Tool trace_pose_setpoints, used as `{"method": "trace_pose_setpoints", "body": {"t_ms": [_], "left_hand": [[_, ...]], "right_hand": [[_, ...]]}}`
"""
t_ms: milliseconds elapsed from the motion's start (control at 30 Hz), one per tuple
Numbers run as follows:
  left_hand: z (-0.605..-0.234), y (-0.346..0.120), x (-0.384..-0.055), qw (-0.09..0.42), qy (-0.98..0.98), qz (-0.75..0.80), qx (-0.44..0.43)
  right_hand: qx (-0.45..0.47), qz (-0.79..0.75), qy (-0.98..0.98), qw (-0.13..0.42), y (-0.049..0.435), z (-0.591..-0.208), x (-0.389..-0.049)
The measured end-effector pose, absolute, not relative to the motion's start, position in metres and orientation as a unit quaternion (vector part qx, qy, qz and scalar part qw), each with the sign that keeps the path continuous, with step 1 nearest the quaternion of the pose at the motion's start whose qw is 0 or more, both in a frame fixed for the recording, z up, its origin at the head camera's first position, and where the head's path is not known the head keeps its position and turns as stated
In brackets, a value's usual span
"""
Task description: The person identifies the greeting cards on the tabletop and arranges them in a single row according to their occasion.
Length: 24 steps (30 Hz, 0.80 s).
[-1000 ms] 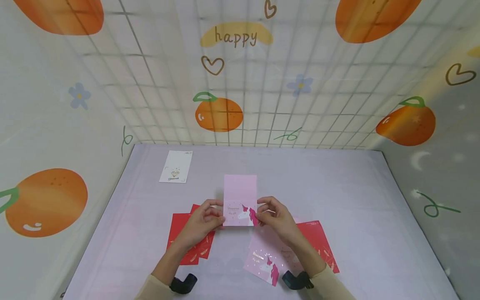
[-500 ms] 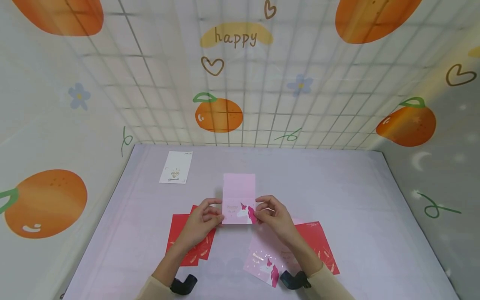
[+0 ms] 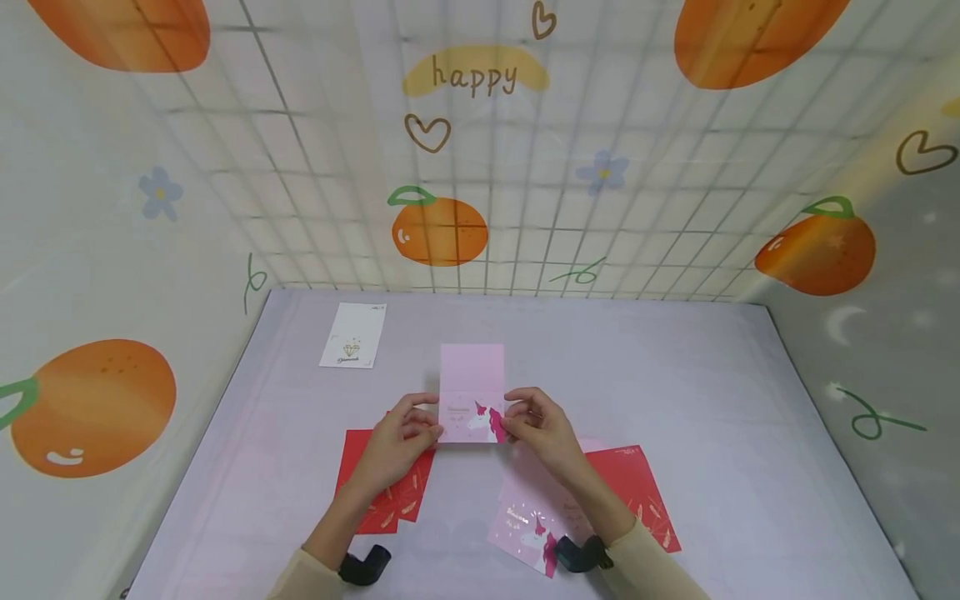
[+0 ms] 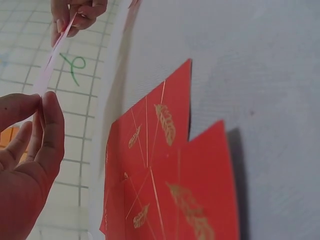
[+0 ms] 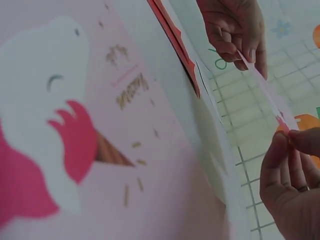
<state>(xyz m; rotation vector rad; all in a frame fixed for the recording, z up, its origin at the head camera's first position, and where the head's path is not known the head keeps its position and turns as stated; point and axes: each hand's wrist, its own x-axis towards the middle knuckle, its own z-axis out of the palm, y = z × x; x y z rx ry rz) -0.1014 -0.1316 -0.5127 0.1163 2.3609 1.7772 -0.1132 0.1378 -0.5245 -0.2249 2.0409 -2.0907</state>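
Observation:
A pink unicorn card (image 3: 472, 375) stands up near the table's middle, with a crease across it and the unicorn on its lower half. My left hand (image 3: 399, 440) pinches its left edge between thumb and fingers. At the opposite edge, my right hand (image 3: 546, 435) pinches it low down, beside the unicorn's mane. Both wrist views show the card edge-on, as a thin pink strip (image 4: 49, 67) between the two hands. Red cards (image 4: 145, 145) with gold feathers lie under my left forearm. More pink unicorn cards (image 3: 517, 508) lie below my right hand, partly hidden by that arm.
A white card (image 3: 353, 335) with a gold diamond print lies at the back left of the pale table (image 3: 660, 358). Another red card (image 3: 637, 492) lies right of the pink ones. A printed curtain (image 3: 517, 150) with grid lines behind it borders the back.
Both hands have shifted slightly left and a little away from me, carrying the pink card along between them. The cards on the table have stayed in place.

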Motion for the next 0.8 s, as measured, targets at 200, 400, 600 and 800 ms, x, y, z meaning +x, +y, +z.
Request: {"method": "trace_pose_setpoints", "body": {"t_ms": [200, 400, 600, 800], "left_hand": [[-0.514, -0.131, -0.103, 0.082, 0.806, 0.585, 0.034], [-0.514, -0.131, -0.106, 0.073, 0.819, 0.568, 0.024], [-0.51, -0.133, -0.111, 0.066, 0.83, 0.554, 0.018], [-0.509, -0.139, -0.118, 0.061, 0.833, 0.55, 0.021]], "right_hand": [[-0.086, -0.698, 0.705, 0.091, 0.135, -0.527, -0.115], [-0.085, -0.693, 0.711, 0.085, 0.131, -0.527, -0.119], [-0.079, -0.692, 0.711, 0.096, 0.124, -0.506, -0.121], [-0.084, -0.68, 0.721, 0.101, 0.118, -0.495, -0.127]]}}
